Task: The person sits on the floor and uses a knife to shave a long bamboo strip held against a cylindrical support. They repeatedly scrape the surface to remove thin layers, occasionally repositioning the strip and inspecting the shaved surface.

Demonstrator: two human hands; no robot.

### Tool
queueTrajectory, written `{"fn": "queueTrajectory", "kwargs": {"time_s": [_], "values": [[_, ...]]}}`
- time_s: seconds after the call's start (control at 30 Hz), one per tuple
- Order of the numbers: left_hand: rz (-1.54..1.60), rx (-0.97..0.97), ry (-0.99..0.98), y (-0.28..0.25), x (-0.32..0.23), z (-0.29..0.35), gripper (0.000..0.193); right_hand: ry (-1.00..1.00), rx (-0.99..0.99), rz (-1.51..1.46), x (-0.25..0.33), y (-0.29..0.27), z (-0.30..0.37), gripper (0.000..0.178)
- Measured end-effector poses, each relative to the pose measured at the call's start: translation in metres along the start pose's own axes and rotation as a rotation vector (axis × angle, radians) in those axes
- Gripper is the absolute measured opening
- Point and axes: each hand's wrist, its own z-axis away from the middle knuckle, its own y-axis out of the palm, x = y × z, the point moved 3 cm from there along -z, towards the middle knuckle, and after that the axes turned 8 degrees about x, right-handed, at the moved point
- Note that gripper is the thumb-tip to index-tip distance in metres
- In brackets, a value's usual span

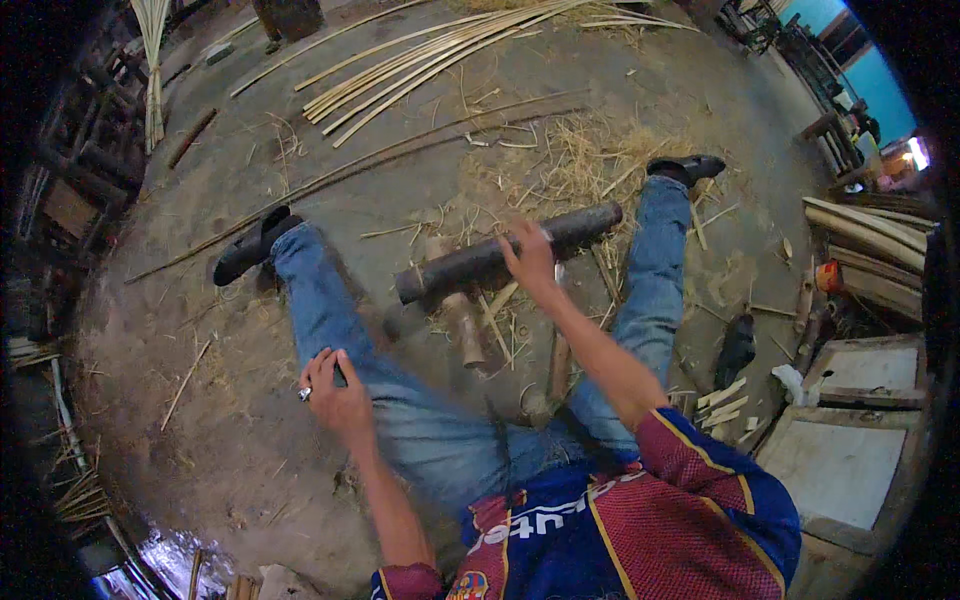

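Note:
A thick, dark, round log (470, 268) lies slantwise on the floor between my outstretched legs. Its left part rests across a shorter, paler piece of wood (460, 330). My right hand (530, 258) reaches over the log's middle, fingers curled across its top, thumb apart on the near left side. A narrow shiny piece (558, 272) shows just beside this hand; I cannot make out what it is. On my left leg, near the knee, rests my left hand (338, 395). Its fingers are loosely apart, with a ring (305, 394) on one. A dark patch between thumb and fingers is unclear.
Long pale split strips (420, 70) lie across the far floor, and a thin pole (340, 175) stretches in front. Shavings (580, 160) litter the ground beyond the log. At right are a dark shoe-like object (736, 350), stacked wood (870, 250) and framed panels (840, 465).

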Motion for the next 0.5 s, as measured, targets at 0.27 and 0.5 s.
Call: {"fn": "queueTrajectory", "kwargs": {"time_s": [0.27, 0.5], "values": [[-0.057, -0.024, 0.066, 0.007, -0.005, 0.004, 0.020, 0.881, 0.201, -0.075, -0.071, -0.007, 0.206, 0.093], [-0.076, 0.040, 0.297, -0.003, -0.035, -0.001, 0.023, 0.928, 0.475, -0.092, -0.086, 0.012, 0.207, 0.095]]}}
